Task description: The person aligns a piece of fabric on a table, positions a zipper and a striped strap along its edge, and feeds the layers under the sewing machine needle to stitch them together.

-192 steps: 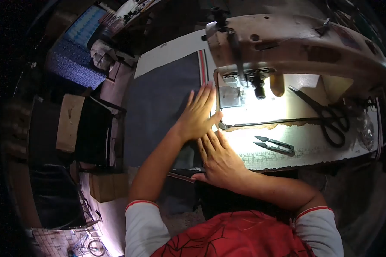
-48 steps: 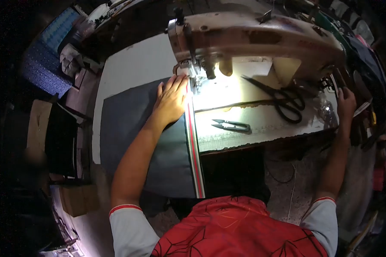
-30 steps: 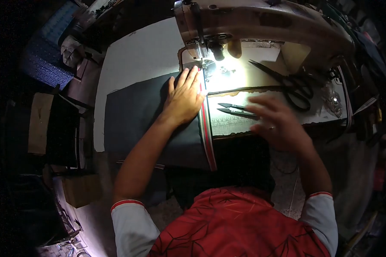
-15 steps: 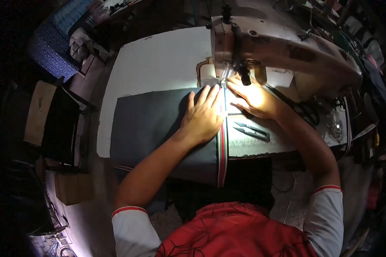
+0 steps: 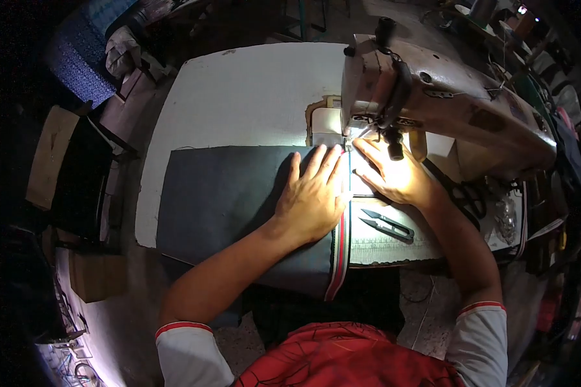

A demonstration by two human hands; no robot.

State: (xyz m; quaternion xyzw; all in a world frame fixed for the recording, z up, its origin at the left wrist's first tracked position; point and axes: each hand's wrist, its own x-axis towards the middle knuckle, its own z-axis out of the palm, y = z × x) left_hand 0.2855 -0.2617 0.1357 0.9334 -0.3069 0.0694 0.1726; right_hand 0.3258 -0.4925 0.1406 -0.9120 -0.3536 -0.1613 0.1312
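Observation:
Dark grey cloth (image 5: 226,193) lies over the sewing table, with a red, white and black striped ribbon (image 5: 341,248) along its right edge. My left hand (image 5: 313,193) rests flat on the cloth beside the ribbon, fingers spread toward the needle area. At the right, my right hand (image 5: 394,171) lies open under the sewing machine (image 5: 445,90), fingertips close to the presser foot (image 5: 348,145). Bright lamp light washes out part of that hand. Below it, thread snips (image 5: 388,227) lie on the table, touched by neither hand.
Large black scissors (image 5: 469,198) lie right of my right forearm. A ruler (image 5: 394,248) runs along the table's front edge. A clear plastic bag (image 5: 507,222) sits at the right. To the left stand a chair (image 5: 58,161) and a cardboard box (image 5: 97,276).
The camera view has shifted, so the machine, table and hands sit lower. Both hands keep nearly the same pose by the presser foot, and the cloth lies much as before.

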